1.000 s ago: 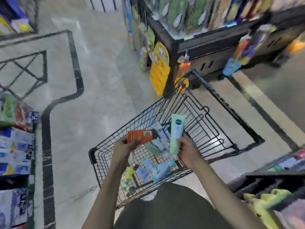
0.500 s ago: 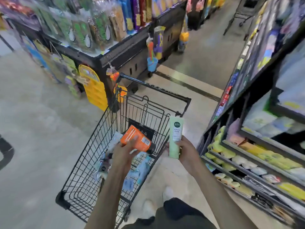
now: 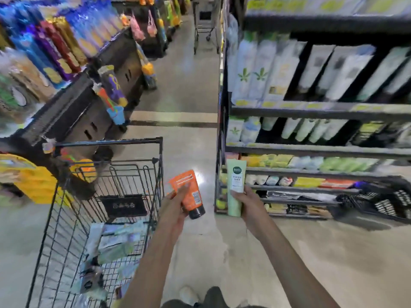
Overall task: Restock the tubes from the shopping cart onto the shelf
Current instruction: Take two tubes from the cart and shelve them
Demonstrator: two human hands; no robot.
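Note:
My left hand [image 3: 175, 207] grips an orange tube [image 3: 189, 192] with a black cap, held tilted just right of the cart. My right hand [image 3: 246, 201] holds a pale green tube [image 3: 235, 185] upright, close to the left end of the shelf unit [image 3: 311, 150]. The black wire shopping cart [image 3: 106, 196] stands at lower left with several more tubes and packets [image 3: 115, 243] lying in its basket. The shelf's rows carry white and green tubes and bottles.
A dark display stand [image 3: 84, 112] with hanging packets and toys flanks the cart on the left. Another cart [image 3: 204, 23] stands far down the aisle. A black basket [image 3: 382, 203] sits low by the shelf at right. Bare floor lies between cart and shelf.
My view has swung right from the cart toward the shelf. Both hands lifted their tubes out of the cart and carried them rightward, the green tube now near the shelf's end.

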